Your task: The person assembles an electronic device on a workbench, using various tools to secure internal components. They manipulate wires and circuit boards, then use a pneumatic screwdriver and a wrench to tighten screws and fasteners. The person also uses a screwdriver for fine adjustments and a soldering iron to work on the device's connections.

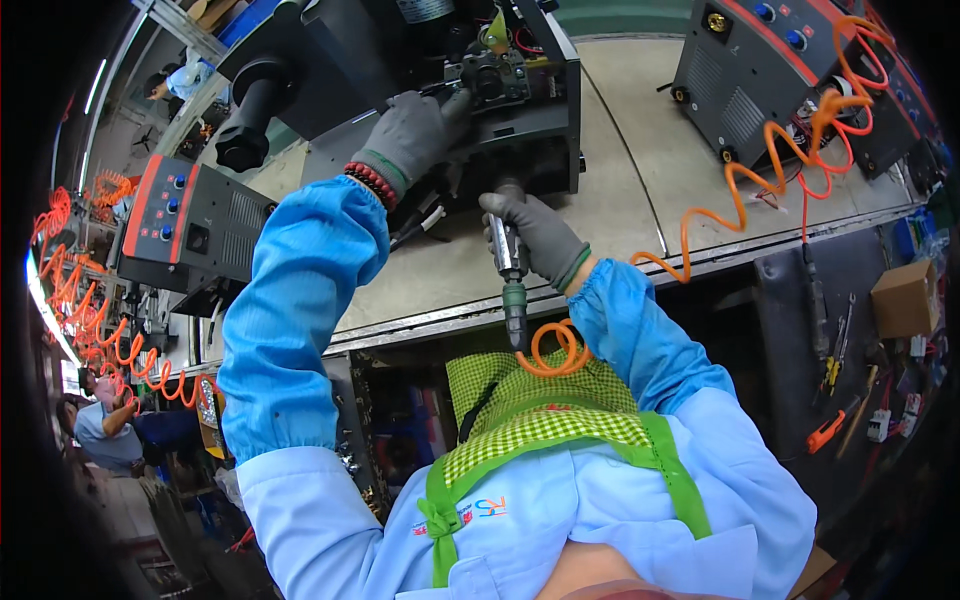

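Note:
My left hand [412, 135], in a grey glove, reaches into an open dark machine housing [545, 155]. Its fingers close against the left side of a black wire feed unit [492, 82]; their tips are partly hidden. Wrapped in my right hand [540, 238], also gloved, is a silver air ratchet [508, 250] with a green collar. Its head meets the shadowed near side of the housing, where the contact point cannot be seen. An orange coiled air hose [545, 368] hangs from the tool's lower end. Loose cables [425, 225] lie between my hands.
A black spool holder [255, 110] juts out at the left. Grey and red machines stand on the bench, one at left [190, 225], another at right [750, 85]. An orange coiled hose [735, 205] crosses the right side. Hand tools and a cardboard box [905, 298] lie lower right.

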### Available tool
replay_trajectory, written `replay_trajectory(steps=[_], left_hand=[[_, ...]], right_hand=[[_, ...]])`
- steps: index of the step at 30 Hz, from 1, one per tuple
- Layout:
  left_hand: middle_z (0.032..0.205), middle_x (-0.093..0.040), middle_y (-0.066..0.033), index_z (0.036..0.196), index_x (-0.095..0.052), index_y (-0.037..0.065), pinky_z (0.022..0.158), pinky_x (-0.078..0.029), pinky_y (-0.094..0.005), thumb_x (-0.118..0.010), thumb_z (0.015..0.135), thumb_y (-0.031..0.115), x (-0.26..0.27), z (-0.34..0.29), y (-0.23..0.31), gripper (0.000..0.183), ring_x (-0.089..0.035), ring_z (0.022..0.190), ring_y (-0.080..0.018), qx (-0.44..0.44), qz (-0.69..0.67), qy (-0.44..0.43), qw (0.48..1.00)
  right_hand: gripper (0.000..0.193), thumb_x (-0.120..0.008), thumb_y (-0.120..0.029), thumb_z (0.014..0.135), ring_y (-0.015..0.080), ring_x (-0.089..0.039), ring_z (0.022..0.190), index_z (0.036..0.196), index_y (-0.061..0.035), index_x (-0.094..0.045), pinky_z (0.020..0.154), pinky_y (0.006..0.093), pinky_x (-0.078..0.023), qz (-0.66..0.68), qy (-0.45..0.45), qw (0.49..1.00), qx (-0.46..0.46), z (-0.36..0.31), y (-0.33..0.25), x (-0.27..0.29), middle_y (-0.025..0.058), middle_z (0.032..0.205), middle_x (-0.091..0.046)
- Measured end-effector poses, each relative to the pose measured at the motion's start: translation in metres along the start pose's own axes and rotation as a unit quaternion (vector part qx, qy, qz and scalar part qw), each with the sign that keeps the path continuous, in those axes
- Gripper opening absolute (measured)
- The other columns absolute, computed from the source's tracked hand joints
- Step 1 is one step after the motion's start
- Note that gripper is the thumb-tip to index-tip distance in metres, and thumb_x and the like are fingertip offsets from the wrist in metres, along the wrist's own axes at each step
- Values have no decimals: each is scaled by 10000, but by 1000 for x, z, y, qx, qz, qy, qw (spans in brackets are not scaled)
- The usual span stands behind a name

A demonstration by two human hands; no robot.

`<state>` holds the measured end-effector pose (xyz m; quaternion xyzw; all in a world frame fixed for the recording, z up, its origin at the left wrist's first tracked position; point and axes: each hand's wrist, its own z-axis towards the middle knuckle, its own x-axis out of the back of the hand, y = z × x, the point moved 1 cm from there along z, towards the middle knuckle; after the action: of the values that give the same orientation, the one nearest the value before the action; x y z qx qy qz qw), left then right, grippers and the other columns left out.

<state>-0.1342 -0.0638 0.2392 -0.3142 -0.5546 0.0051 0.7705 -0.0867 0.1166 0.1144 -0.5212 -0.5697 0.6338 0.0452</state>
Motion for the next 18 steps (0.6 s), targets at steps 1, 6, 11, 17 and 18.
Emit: replay_trajectory(steps=[1, 6, 11, 17, 18], left_hand=[[776, -652, -188, 1312, -426, 128, 617, -546, -449, -498, 918, 195, -2, -1, -2, 406, -660, 714, -369, 0, 1, -11, 1000], [781, -653, -182, 1309, -430, 153, 623, -548, -438, -508, 913, 181, 7, -2, 4, 405, -660, 735, -367, 26, -7, 2, 1000], [808, -651, -186, 1318, -436, 159, 621, -548, -435, -514, 911, 184, 11, -2, 6, 415, -658, 777, -372, 36, -7, -9, 999], [797, -649, -185, 1270, -465, 132, 641, -546, -437, -518, 908, 184, 8, -5, 4, 369, -658, 787, -372, 34, -16, 8, 999], [791, -649, -183, 1254, -471, 126, 642, -546, -439, -518, 907, 181, 8, -5, 5, 355, -658, 786, -372, 39, -20, 11, 999]], right_hand=[[312, -704, -363, 837, 96, -561, 511, 836, -88, -557, 440, 241, -473, -3, -8, 1000, 7, 5, -1, -4, 18, 653, -573], [312, -701, -361, 825, 115, -579, 523, 833, -75, -577, 450, 247, -469, -16, 31, 999, 34, 14, -10, -16, 31, 663, -588], [325, -700, -376, 815, 119, -577, 513, 829, -70, -591, 454, 252, -474, 10, 14, 999, 33, 12, -11, -20, 29, 652, -584], [309, -688, -357, 840, 116, -585, 528, 860, -64, -593, 467, 245, -494, 13, -1, 1000, 11, 4, -17, -22, 31, 680, -594], [309, -683, -354, 852, 114, -590, 532, 857, -58, -592, 465, 242, -501, 27, -4, 1000, 9, 3, -17, -23, 34, 677, -598]])
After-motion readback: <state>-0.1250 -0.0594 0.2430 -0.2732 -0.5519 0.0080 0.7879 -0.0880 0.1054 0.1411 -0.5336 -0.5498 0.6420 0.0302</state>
